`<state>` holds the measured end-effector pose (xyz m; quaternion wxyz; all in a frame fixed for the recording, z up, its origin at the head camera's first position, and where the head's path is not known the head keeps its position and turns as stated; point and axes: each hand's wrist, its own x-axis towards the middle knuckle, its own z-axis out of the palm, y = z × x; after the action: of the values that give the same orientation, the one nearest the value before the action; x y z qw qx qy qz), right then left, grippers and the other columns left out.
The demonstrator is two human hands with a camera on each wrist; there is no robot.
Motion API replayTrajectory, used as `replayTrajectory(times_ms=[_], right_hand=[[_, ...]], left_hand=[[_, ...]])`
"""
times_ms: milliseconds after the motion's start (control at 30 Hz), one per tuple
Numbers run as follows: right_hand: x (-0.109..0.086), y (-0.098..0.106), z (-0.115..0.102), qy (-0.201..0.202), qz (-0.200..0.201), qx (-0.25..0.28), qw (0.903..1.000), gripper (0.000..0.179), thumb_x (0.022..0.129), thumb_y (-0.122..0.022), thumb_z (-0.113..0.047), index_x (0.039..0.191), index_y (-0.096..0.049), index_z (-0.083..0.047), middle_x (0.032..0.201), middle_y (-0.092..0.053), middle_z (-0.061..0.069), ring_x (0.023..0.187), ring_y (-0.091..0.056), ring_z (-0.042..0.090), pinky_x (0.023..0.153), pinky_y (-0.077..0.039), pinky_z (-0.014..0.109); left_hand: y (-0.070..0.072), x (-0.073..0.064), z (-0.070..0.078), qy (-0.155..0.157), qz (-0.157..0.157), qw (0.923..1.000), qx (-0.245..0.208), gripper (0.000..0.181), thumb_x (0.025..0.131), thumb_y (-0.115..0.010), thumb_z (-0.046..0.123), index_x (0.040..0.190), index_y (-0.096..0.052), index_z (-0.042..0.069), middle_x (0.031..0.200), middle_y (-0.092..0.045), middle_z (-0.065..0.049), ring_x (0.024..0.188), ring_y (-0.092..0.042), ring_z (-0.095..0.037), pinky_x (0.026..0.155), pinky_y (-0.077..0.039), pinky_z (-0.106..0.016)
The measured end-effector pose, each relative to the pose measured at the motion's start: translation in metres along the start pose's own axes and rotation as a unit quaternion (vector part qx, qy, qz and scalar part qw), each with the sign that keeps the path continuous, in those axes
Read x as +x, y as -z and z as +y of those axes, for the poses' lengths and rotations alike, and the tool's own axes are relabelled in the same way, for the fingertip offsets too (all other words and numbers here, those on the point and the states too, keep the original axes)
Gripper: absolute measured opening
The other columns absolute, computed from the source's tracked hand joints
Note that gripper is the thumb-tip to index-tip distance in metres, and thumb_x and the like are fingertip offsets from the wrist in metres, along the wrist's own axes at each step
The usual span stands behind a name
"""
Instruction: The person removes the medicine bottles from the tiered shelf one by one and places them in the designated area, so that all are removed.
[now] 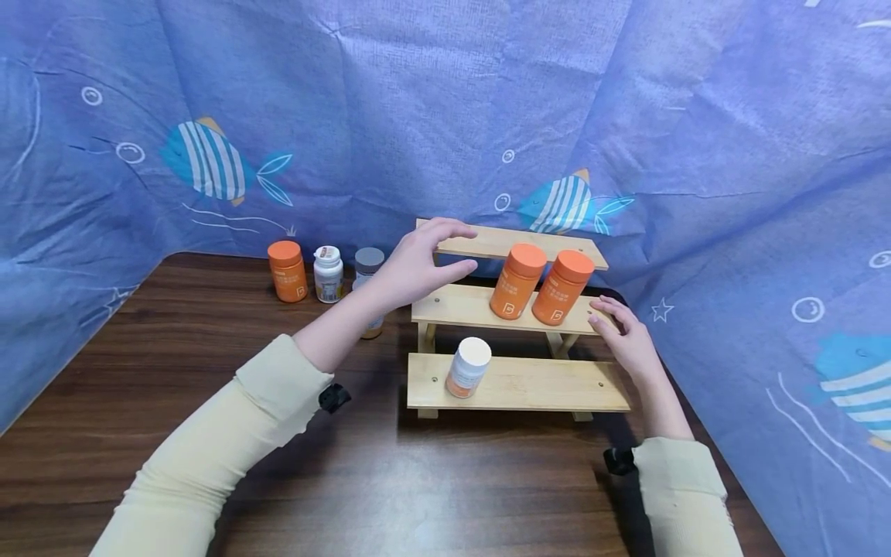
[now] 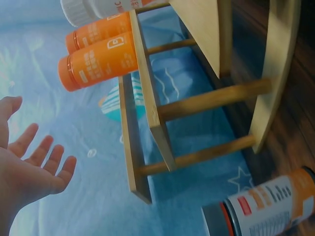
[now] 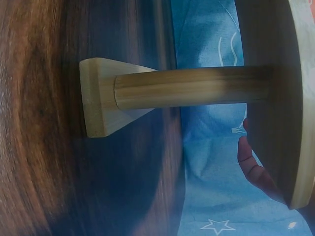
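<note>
My left hand [image 1: 426, 261] is held up in front of the left side of a three-step wooden rack [image 1: 539, 383], thumb and fingers spread with nothing between them. Two orange bottles [image 1: 518, 282] stand side by side on the middle step, to the right of that hand. On the bottom step, toward its left end, is a white bottle [image 1: 468, 368] with a white cap. My right hand [image 1: 629, 340] is at the rack's right end, fingertips close to the middle step's edge and holding nothing. A step partly hides the right fingers [image 3: 253, 169] in the right wrist view.
Left of the rack on the dark wooden table [image 1: 334, 487] stand another orange bottle [image 1: 288, 272], a small white bottle [image 1: 329, 275] and a grey-capped bottle [image 1: 369, 261] partly covered by my left arm. Blue fish-print cloth [image 1: 390, 116] hangs behind and along the right side.
</note>
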<state>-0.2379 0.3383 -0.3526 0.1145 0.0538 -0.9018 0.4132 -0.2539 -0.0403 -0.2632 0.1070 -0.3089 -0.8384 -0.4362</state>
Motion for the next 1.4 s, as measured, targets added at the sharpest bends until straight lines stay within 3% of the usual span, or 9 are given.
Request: replayTrajectory(times_ms=[100,367,500,733,867,1133,1400], right_hand=[[-0.005,0.001,-0.014,-0.003,0.001,0.005,1.0,0.046,0.094,-0.058,-0.023,0.131,-0.051,0.004,0.146,-0.037,0.02,0.135,-0.032,0.035,0.109,-0.03,0.026],[-0.008,-0.001,-0.018,0.003,0.005,0.023,0.9997,0.046,0.094,-0.059,-0.02,0.13,-0.05,0.007,0.145,-0.035,0.024,0.136,-0.03,0.038,0.106,-0.028,0.015],[-0.003,-0.002,-0.006,-0.004,0.007,0.023,0.9997,0.047,0.093,-0.061,-0.023,0.131,-0.051,0.004,0.147,-0.036,0.02,0.136,-0.031,0.035,0.096,-0.028,0.006],[0.005,-0.004,0.017,-0.006,0.01,0.024,0.9997,0.05,0.092,-0.062,-0.031,0.133,-0.052,-0.004,0.148,-0.036,0.013,0.137,-0.032,0.03,0.094,-0.029,0.005],[0.005,-0.004,0.018,-0.005,0.012,0.023,0.9997,0.051,0.092,-0.061,-0.033,0.133,-0.052,-0.005,0.148,-0.036,0.012,0.137,-0.032,0.029,0.093,-0.029,0.005],[0.005,-0.004,0.015,-0.004,0.008,0.023,0.9997,0.051,0.092,-0.061,-0.034,0.132,-0.053,-0.004,0.148,-0.036,0.012,0.137,-0.032,0.03,0.09,-0.029,0.003],[0.003,-0.003,0.015,-0.012,0.006,0.02,0.9997,0.052,0.093,-0.06,-0.033,0.135,-0.05,-0.005,0.15,-0.034,0.012,0.138,-0.03,0.03,0.092,-0.029,0.007]], left_hand=[[-0.007,0.007,0.002,-0.002,0.002,0.9999,-0.014,0.044,0.089,-0.065,0.036,0.129,-0.056,0.021,0.134,-0.051,0.004,0.125,-0.044,-0.014,0.099,-0.042,-0.038],[-0.024,0.023,0.006,-0.012,-0.014,0.9988,-0.046,0.046,0.088,-0.066,0.033,0.13,-0.055,0.016,0.136,-0.051,0.002,0.128,-0.044,-0.016,0.103,-0.04,-0.038],[-0.034,0.029,0.004,-0.018,-0.031,0.9982,-0.048,0.048,0.088,-0.066,0.034,0.131,-0.054,0.017,0.137,-0.05,0.003,0.13,-0.042,-0.015,0.106,-0.036,-0.037],[-0.046,0.039,0.004,-0.024,-0.052,0.9975,-0.041,0.049,0.088,-0.065,0.036,0.133,-0.052,0.02,0.14,-0.048,0.003,0.134,-0.037,-0.012,0.109,-0.032,-0.033],[-0.05,0.047,0.004,-0.02,-0.057,0.997,-0.049,0.049,0.089,-0.064,0.037,0.133,-0.053,0.021,0.14,-0.048,0.003,0.134,-0.037,-0.013,0.109,-0.033,-0.035],[-0.059,0.056,0.0,0.014,-0.086,0.9906,-0.105,0.05,0.09,-0.062,0.037,0.136,-0.05,0.022,0.137,-0.049,0.003,0.128,-0.042,-0.013,0.102,-0.041,-0.035],[-0.063,0.06,-0.005,0.011,-0.1,0.9853,-0.138,0.049,0.091,-0.063,0.032,0.137,-0.049,0.02,0.134,-0.052,0.004,0.122,-0.045,-0.01,0.102,-0.041,-0.032]])
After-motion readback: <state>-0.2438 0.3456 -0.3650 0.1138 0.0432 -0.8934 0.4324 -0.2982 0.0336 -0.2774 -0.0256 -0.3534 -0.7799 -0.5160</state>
